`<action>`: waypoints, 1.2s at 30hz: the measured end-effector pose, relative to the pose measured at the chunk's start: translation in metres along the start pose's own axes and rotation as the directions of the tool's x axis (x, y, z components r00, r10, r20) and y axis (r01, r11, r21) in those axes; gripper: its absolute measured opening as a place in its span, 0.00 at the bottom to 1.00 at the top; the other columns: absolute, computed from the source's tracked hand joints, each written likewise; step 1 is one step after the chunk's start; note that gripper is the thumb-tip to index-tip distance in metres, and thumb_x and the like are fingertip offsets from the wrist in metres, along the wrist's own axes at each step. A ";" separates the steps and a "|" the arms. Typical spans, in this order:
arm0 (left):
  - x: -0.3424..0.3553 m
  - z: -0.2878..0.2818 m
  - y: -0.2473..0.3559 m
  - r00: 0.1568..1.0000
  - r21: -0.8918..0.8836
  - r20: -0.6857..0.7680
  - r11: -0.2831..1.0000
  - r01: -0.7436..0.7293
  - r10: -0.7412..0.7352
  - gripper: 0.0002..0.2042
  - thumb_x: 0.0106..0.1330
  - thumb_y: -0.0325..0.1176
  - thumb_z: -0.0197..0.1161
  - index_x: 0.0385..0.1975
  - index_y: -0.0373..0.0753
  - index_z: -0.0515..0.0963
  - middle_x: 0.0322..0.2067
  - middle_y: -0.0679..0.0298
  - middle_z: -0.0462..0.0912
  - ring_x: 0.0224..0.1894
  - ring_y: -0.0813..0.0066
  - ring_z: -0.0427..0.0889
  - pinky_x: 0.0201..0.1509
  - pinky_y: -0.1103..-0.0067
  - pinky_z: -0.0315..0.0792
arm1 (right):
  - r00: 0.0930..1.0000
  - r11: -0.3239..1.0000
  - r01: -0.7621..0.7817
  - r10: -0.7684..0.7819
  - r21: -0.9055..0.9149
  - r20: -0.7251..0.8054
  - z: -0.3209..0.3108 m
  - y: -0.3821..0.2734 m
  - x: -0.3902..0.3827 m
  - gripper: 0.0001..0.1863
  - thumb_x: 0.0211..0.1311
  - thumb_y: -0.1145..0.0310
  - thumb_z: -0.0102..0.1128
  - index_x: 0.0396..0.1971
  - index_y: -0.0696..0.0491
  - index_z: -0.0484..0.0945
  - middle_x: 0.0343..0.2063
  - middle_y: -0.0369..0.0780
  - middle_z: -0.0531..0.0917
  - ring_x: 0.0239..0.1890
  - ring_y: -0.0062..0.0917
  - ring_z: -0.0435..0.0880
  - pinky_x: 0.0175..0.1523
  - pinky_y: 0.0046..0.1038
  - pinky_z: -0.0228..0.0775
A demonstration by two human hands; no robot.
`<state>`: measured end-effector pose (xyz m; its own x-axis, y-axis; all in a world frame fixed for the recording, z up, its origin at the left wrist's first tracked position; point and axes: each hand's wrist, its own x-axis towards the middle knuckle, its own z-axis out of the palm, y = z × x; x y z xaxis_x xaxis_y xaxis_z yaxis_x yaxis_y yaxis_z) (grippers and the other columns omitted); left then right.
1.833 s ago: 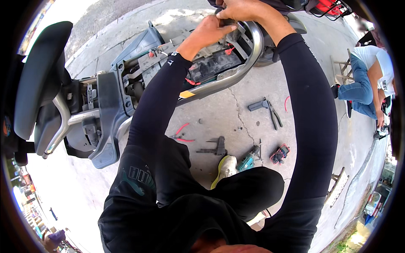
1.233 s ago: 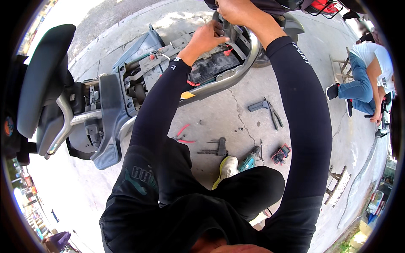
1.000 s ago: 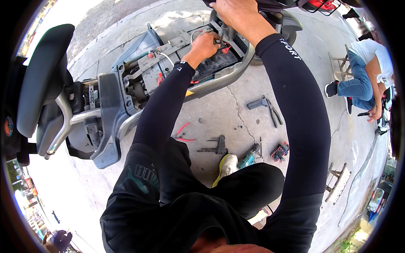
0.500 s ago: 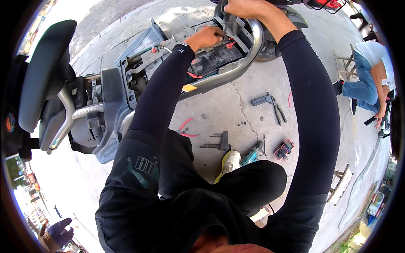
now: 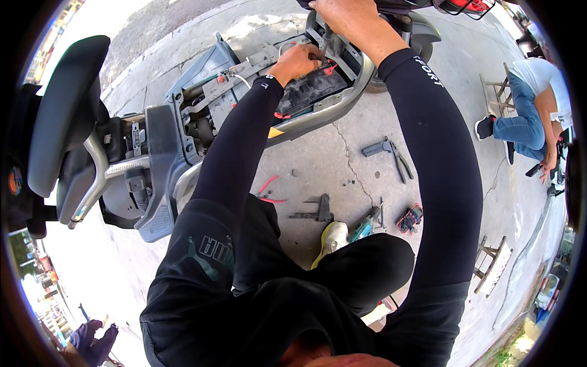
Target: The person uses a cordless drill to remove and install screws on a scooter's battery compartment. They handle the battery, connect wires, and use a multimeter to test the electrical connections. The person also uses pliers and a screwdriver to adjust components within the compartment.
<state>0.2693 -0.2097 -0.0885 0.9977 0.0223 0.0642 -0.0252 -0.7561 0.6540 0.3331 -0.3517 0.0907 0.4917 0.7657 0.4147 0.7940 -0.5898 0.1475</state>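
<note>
A grey scooter frame lies across the upper part of the view with its floor compartment uncovered. Inside sits a black battery with a red terminal cover and red leads. My left hand rests at the far side of the battery, its fingers curled and pressed together. What they grip, if anything, is hidden behind them. Close to the steering column, my right hand reaches to the top edge of the picture. Its fingers are mostly out of sight there. Both forearms wear black sleeves.
On the concrete lie pliers, a grey tool holder, a hex key set, red-handled pliers, a teal drill and a red multimeter. A seated person holds a phone at right. The scooter's seat stands left.
My right hand and forearm have shifted slightly to the left. My left hand stays by the battery, slightly lower in the picture. The seated person's foot has moved outward.
</note>
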 end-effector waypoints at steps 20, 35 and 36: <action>-0.015 0.001 0.028 0.986 0.062 -0.117 0.990 0.125 -0.118 0.12 0.61 0.40 0.71 0.43 0.49 0.87 0.42 0.63 0.89 0.48 0.59 0.86 0.50 0.62 0.78 | 0.965 0.976 -0.168 0.135 0.137 0.223 -0.009 -0.002 -0.006 0.10 0.63 0.71 0.55 0.38 0.62 0.79 0.36 0.58 0.84 0.43 0.52 0.84 0.49 0.48 0.77; -0.009 -0.004 0.017 0.985 0.077 -0.043 0.982 0.171 -0.168 0.14 0.62 0.44 0.70 0.47 0.52 0.86 0.39 0.63 0.89 0.46 0.63 0.87 0.50 0.67 0.78 | 0.938 0.933 -0.098 -0.030 0.346 0.346 -0.025 -0.006 -0.002 0.12 0.63 0.73 0.58 0.43 0.62 0.79 0.42 0.57 0.84 0.48 0.52 0.83 0.51 0.49 0.75; -0.011 -0.003 0.018 0.986 0.082 -0.047 0.983 0.163 -0.160 0.13 0.62 0.43 0.70 0.46 0.53 0.87 0.39 0.64 0.89 0.45 0.64 0.87 0.50 0.67 0.78 | 0.964 0.956 -0.071 -0.007 0.283 0.266 -0.020 -0.008 -0.008 0.13 0.63 0.71 0.61 0.45 0.60 0.79 0.42 0.54 0.85 0.47 0.48 0.84 0.51 0.45 0.76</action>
<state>0.2578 -0.2216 -0.0757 0.9848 0.1733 -0.0057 0.1431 -0.7933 0.5918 0.3156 -0.3583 0.1043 0.5632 0.8106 0.1602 0.8258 -0.5456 -0.1428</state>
